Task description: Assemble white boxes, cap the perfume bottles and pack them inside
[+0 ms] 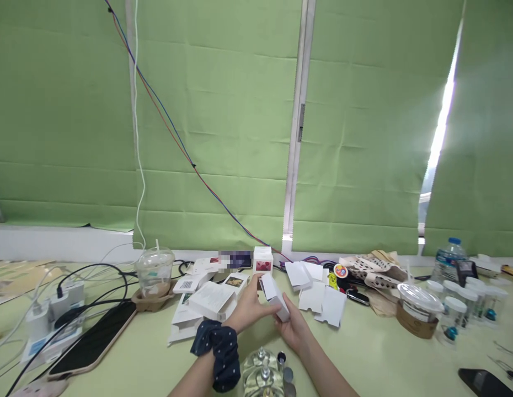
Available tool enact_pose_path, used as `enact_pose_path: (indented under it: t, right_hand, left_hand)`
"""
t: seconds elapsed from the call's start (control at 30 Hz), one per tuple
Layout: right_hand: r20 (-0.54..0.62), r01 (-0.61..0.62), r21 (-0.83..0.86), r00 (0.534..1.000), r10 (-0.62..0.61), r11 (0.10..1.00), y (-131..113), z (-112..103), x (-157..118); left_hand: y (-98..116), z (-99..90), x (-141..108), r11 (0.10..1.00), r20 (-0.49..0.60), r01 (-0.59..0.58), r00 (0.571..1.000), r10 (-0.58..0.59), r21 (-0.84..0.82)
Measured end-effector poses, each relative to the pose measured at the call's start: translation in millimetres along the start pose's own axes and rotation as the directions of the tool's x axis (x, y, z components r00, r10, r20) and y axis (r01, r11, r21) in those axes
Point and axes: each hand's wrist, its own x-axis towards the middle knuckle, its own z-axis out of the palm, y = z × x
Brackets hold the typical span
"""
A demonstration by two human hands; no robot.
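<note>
A small white box (pixel 275 296) is held between both hands at the middle of the table. My left hand (pixel 251 306), with a dark dotted scrunchie (pixel 219 353) on the wrist, grips its left side and near end. On the right side, my right hand (pixel 293 326) has its fingers closed around the lower part of the box. Just behind stands another white box with a red picture (pixel 263 260). To the left lies a pile of flattened white boxes (pixel 210 300); white card pieces (pixel 322 295) lie to the right.
Glass bottles with metal tops (pixel 262 372) stand at the near edge between the forearms. A phone (pixel 95 339), cables and a plastic cup (pixel 154 273) are left. Lidded jars (pixel 453 320), a lidded bowl (pixel 420 309) and a water bottle (pixel 450 256) are right.
</note>
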Motion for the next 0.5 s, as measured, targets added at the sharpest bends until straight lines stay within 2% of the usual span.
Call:
enact_pose_path:
  t: [0.17,0.33,0.43,0.5]
  right_hand:
    - [-0.008,-0.048,0.012,0.999,0.048,0.999,-2,-5,5]
    - [0.024,0.002,0.019,1.000,-0.002,1.000,-4,-10,9]
    - [0.047,0.009,0.002,0.999,-0.009,1.000,-4,-12,10]
    - [0.048,-0.006,-0.017,0.999,0.007,1.000,-3,-12,9]
  left_hand:
    - [13,-5.3,22,0.998,-0.065,-0.027,0.998,0.024,-0.048]
    - [14,-15.8,25,0.990,-0.107,-0.006,0.994,-0.009,-0.141]
    - [12,-20.9,27,0.979,-0.196,0.019,0.979,-0.060,-0.205]
    - [13,-18.5,37,0.967,-0.255,0.018,0.963,-0.085,-0.252]
